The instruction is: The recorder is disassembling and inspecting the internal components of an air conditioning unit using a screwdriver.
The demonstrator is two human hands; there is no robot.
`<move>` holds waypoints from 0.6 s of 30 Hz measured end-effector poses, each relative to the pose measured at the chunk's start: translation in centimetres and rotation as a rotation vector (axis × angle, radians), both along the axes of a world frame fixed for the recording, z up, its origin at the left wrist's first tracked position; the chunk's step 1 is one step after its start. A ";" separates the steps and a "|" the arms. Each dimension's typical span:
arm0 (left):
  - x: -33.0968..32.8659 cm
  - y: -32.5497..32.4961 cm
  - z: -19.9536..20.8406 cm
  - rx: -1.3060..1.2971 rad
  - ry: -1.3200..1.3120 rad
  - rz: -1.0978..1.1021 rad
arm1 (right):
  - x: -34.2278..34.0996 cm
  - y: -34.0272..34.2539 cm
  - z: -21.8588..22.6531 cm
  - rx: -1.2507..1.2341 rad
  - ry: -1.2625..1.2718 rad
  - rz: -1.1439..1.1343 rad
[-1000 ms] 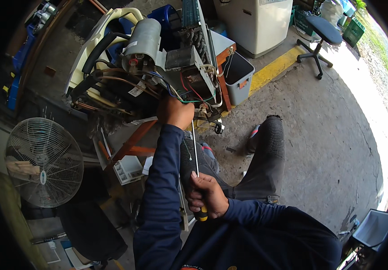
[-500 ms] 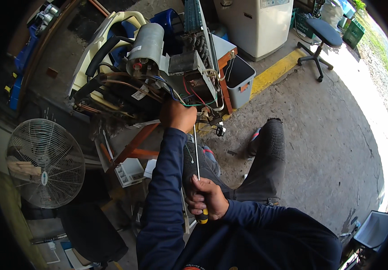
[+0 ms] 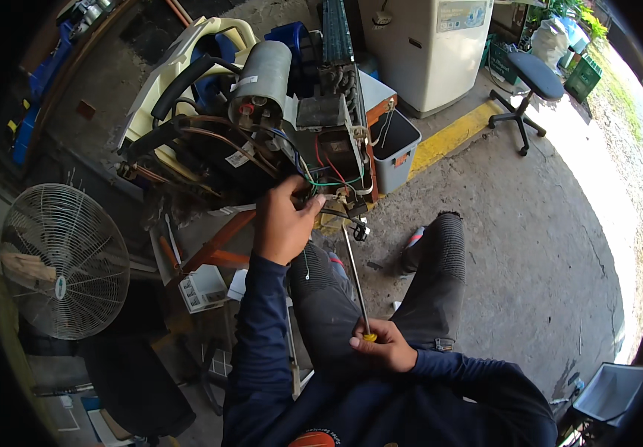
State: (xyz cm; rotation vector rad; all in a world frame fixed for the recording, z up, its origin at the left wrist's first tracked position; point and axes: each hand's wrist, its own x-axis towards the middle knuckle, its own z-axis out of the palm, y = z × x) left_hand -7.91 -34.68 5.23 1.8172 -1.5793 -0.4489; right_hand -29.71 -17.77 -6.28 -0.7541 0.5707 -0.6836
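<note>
A stripped air-conditioner unit [image 3: 209, 141] stands in front of me, with a grey cylinder [image 3: 262, 74], copper pipes and an open box of coloured wires [image 3: 332, 175]. My left hand [image 3: 282, 223] reaches up to the unit's lower edge and pinches the wires there. My right hand [image 3: 382, 344] sits low near my lap, closed on the yellow handle of a long screwdriver [image 3: 355, 277]. The screwdriver's shaft points up to the same spot under the wire box. My knees in dark trousers lie between the two hands.
A white floor fan [image 3: 64, 261] stands at the left. A grey bin [image 3: 396, 153] sits behind the unit, with a white washing machine [image 3: 429, 48] and a blue office chair [image 3: 534, 78] further back. Orange stand legs [image 3: 217, 246] are below the unit. Bare concrete lies to the right.
The view has shifted and the unit now looks closer. My right hand has slid the screwdriver to the right and raised its tip to the wire box. My left hand stays at the wires.
</note>
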 end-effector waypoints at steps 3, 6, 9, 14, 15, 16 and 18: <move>-1.4 3.6 0.0 -0.177 0.071 0.069 | -3.0 -1.2 -1.1 -0.181 0.138 -0.071; -1.9 8.1 -3.2 -0.093 -0.043 0.081 | -5.3 -3.2 -1.0 -0.446 0.415 -0.156; -2.1 11.2 -7.8 -0.230 0.049 -0.093 | -4.6 -4.4 -0.5 -0.562 0.515 -0.151; -4.5 16.7 -10.5 -0.036 0.478 0.000 | -0.7 -5.1 0.5 -0.650 0.534 -0.092; -4.8 17.5 -11.2 -0.026 0.654 0.023 | 1.1 -5.0 1.0 -0.682 0.522 -0.059; -5.0 18.1 -11.7 -0.021 0.828 0.045 | 2.7 -4.9 1.4 -0.715 0.506 -0.027; -4.2 18.8 -11.8 -0.044 0.998 0.089 | 4.4 -4.9 1.7 -0.765 0.475 0.032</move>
